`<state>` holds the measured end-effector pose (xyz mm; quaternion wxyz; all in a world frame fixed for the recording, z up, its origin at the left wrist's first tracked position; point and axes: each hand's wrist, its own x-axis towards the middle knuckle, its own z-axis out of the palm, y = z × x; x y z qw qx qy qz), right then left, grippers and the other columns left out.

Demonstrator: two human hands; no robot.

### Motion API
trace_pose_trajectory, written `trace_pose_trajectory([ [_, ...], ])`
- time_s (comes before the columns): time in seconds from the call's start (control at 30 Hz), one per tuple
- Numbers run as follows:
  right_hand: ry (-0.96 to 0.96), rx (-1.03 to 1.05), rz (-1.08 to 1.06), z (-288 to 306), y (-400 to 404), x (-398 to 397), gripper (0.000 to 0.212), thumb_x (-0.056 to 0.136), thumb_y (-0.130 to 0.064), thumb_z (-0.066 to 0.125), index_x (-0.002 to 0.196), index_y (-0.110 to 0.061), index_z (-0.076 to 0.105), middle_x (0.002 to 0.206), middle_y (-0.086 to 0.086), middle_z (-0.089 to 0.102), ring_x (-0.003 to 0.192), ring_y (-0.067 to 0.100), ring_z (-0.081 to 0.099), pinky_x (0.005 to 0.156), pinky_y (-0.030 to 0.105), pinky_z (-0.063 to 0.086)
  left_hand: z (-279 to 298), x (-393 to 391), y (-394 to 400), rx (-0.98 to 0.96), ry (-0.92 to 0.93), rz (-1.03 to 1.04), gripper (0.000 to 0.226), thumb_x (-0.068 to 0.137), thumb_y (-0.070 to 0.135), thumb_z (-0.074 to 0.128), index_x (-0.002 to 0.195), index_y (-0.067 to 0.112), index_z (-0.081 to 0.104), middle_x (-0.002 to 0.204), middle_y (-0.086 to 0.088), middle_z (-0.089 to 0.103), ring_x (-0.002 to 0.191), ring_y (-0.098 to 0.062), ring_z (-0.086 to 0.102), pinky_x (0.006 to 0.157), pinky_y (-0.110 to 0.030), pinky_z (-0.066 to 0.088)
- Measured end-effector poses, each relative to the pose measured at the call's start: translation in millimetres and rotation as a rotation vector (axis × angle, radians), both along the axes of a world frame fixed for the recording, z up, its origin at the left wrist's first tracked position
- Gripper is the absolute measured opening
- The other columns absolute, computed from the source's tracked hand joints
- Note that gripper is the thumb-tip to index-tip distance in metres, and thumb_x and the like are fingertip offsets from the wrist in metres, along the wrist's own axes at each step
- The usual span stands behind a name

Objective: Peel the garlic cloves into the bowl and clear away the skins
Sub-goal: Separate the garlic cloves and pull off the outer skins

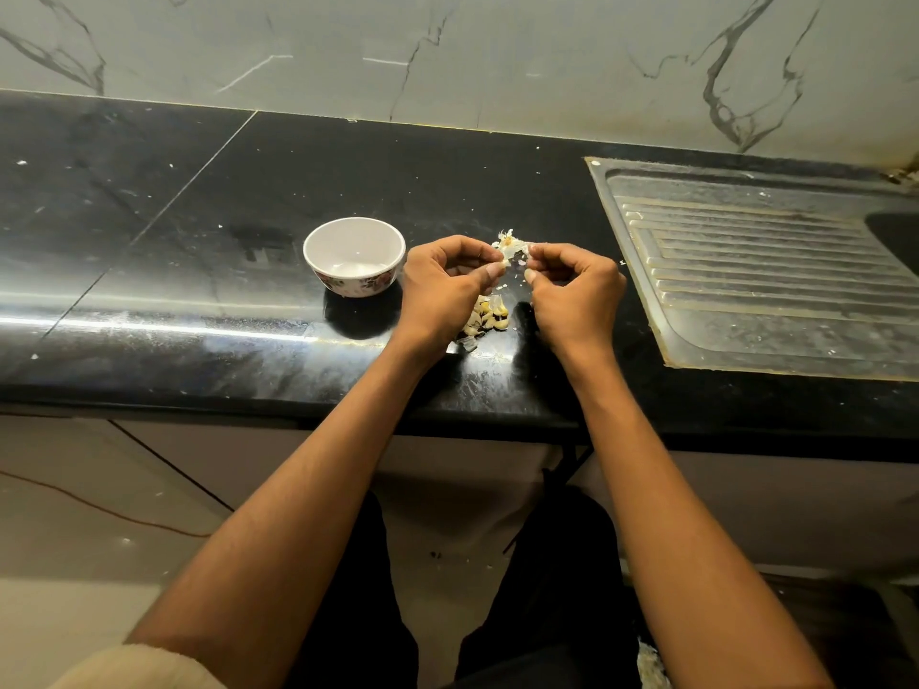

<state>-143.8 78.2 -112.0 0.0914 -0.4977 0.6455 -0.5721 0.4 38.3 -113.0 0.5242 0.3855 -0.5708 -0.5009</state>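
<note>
Head view: both hands, left hand and right hand, fingers pinching a papery white garlic piece between them, above loose clove pile on black counter, white floral bowl left of fingers.

The left hand hides part of the garlic pile. The sink drainboard is cut off by the right edge.

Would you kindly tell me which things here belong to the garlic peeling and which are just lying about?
Job: garlic piece pinched by left hand and right hand; garlic cloves pile; floral bowl.
Lying about: steel sink drainboard; orange cord on the floor.
</note>
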Motion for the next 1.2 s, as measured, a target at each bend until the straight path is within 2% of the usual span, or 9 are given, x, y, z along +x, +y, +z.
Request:
trace_pose_trajectory([
  [0.1, 0.006, -0.027, 0.017, 1.4, 0.3, 1.3, 0.02, 0.086, -0.005, 0.077, 0.102, -0.016, 0.082, 0.092, -0.007, 0.078, 0.082, 0.001, 0.073, 0.077, 0.019, 0.059, 0.8, 0.0, 1.0, -0.003, -0.013, -0.009, 0.008, 0.085, -0.002, 0.078, 0.092, 0.002, 0.076, 0.083, -0.012, 0.076, 0.073, -0.013, 0.07, 0.073, -0.025, 0.057],
  [0.33, 0.103, -0.137, 0.146, 2.6, 6.6, 7.5, 0.013, 0.082, -0.008, 0.079, 0.094, -0.01, 0.083, 0.092, -0.001, 0.078, 0.082, 0.004, 0.073, 0.074, 0.017, 0.056, -0.8, 0.1, -0.7, -0.031, -0.04, -0.007, 0.007, 0.085, -0.001, 0.077, 0.092, 0.002, 0.076, 0.085, -0.013, 0.077, 0.076, -0.013, 0.072, 0.074, -0.028, 0.058],
  [0.5, 0.155, -0.107, 0.133, 2.1, 7.4, 8.3, 0.009, 0.082, -0.015, 0.08, 0.091, -0.014, 0.083, 0.085, -0.004, 0.079, 0.074, 0.002, 0.073, 0.066, 0.018, 0.057, -1.1, 0.4, -1.4, -0.04, -0.052, 0.01, 0.009, 0.087, 0.0, 0.075, 0.095, 0.003, 0.078, 0.087, -0.012, 0.078, 0.079, -0.018, 0.073, 0.081, -0.034, 0.062],
  [0.63, 0.185, -0.093, 0.136, 3.1, 10.1, 10.9, 0.008, 0.081, -0.013, 0.079, 0.087, -0.015, 0.083, 0.079, -0.005, 0.078, 0.066, 0.002, 0.071, 0.061, 0.016, 0.055, -2.5, -0.6, -3.0, -0.037, -0.06, 0.011, 0.01, 0.087, 0.0, 0.075, 0.095, 0.005, 0.079, 0.085, -0.008, 0.078, 0.079, -0.015, 0.074, 0.078, -0.031, 0.061],
  [0.73, 0.203, -0.087, 0.126, 3.5, 10.3, 11.4, 0.006, 0.08, -0.014, 0.078, 0.083, -0.015, 0.083, 0.073, -0.006, 0.077, 0.059, 0.005, 0.069, 0.057, 0.02, 0.056, -3.7, -1.1, -2.8, -0.04, -0.054, 0.017, 0.01, 0.085, 0.0, 0.077, 0.094, 0.005, 0.078, 0.085, -0.008, 0.078, 0.08, -0.017, 0.075, 0.079, -0.03, 0.061],
  [0.87, 0.215, -0.088, 0.128, 3.7, 11.0, 11.5, 0.005, 0.08, -0.015, 0.078, 0.082, -0.015, 0.083, 0.07, -0.006, 0.076, 0.056, 0.004, 0.068, 0.055, 0.021, 0.056, -3.2, -0.2, -1.9, -0.048, -0.047, 0.007, 0.008, 0.085, 0.0, 0.078, 0.093, 0.004, 0.078, 0.085, -0.01, 0.079, 0.083, -0.023, 0.077, 0.083, -0.037, 0.063],
  [1.2, 0.237, -0.082, 0.109, 4.9, 12.7, 13.3, 0.005, 0.076, -0.014, 0.077, 0.076, -0.014, 0.082, 0.06, -0.003, 0.072, 0.049, 0.008, 0.065, 0.052, 0.029, 0.057, -2.4, -1.4, -1.1, -0.051, -0.078, 0.003, 0.008, 0.084, -0.003, 0.077, 0.09, 0.002, 0.079, 0.084, -0.012, 0.078, 0.078, -0.019, 0.074, 0.082, -0.038, 0.063],
])
